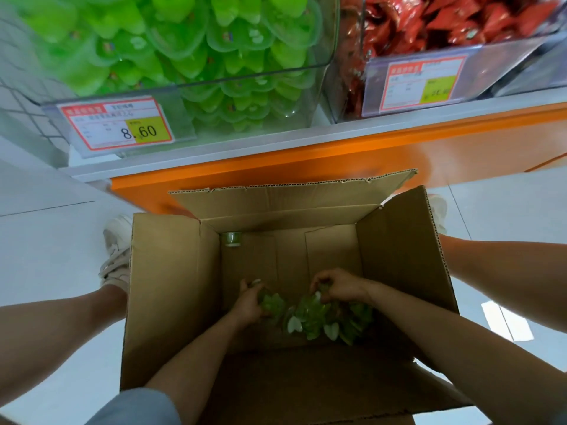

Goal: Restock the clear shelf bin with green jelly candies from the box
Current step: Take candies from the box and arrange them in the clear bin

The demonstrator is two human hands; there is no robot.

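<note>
1. The box (171, 286) stands open on the pale floor (46, 240), hard against the orange shelf edge (306, 161). All four flaps are folded out, and the far flap (291, 194) leans on the orange panel.
2. The box is deep, with tall walls on every side. Most of its bottom is bare cardboard, so there is open room around the heap.
3. The green jelly candies (310, 317) lie in one small heap on the box bottom, toward the near right. They are too tangled to count.
4. One lone green cup (232, 239) sits apart in the far left corner.
5. The left hand (250, 302) is at the heap's left edge, with its fingers curled round candies.
6. The right hand (337, 286) is on top of the heap's right part, fingers hooked down and gripping candies.
7. Both forearms reach in over the near wall, well apart from the side walls.
8. The clear bin (245, 78) is up on the shelf, above and left of the box. It is piled high with the same green candies, and its top is out of view.
9. There are two bins. The second bin (362, 41), on the right, holds red packets (445, 19).
10. There are two price tags, one on the green bin (116, 124) and one on the red (423, 84).
11. There are two shoes, a left shoe (118, 253) and a right shoe (438, 210), one either side of the box.
</note>
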